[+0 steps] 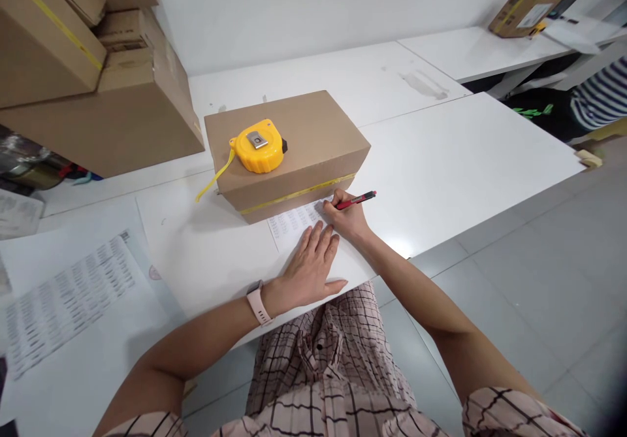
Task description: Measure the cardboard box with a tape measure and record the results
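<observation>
My right hand is closed around a red and black pen, whose tip is hidden by the fingers above a printed sheet of paper. Flat on the lower part of that sheet lies my left hand, fingers stretched out, a watch with a pale band on its wrist. Right behind the sheet stands a brown cardboard box with a strip of yellow tape along its front. On the box's top rests a yellow tape measure, its yellow strap hanging over the left edge.
Cardboard boxes are stacked at the back left. A large printed sheet lies at the left. Another taped box sits far right, near a person in a striped garment. The white table meets the wall behind.
</observation>
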`<action>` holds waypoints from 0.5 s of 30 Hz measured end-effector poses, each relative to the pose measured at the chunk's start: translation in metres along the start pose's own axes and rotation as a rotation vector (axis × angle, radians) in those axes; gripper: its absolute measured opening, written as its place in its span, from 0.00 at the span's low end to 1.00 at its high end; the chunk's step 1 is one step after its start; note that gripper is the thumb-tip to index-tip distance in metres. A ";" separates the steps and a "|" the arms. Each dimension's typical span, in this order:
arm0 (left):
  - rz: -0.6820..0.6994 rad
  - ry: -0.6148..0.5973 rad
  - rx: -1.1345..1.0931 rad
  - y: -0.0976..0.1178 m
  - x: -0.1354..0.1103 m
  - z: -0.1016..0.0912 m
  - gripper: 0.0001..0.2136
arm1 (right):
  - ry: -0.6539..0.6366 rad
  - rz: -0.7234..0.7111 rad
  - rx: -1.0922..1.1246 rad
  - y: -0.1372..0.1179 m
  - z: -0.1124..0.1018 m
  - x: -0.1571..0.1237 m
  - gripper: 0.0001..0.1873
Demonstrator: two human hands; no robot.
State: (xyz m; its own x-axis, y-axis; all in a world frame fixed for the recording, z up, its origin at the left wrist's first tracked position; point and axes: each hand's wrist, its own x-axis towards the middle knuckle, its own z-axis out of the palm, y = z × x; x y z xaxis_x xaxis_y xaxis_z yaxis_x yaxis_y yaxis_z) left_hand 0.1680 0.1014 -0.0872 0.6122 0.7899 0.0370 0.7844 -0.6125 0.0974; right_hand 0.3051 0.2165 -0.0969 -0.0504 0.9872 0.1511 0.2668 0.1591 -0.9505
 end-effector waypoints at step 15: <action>-0.001 -0.029 0.012 0.001 0.001 -0.003 0.43 | -0.009 0.001 -0.013 -0.001 -0.002 0.001 0.14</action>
State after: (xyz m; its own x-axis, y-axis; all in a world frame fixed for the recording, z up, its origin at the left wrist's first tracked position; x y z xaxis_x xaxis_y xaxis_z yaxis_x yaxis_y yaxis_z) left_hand 0.1688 0.1016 -0.0836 0.6137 0.7895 0.0076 0.7863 -0.6119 0.0857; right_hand 0.3063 0.2172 -0.0954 -0.0584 0.9873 0.1480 0.2793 0.1585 -0.9470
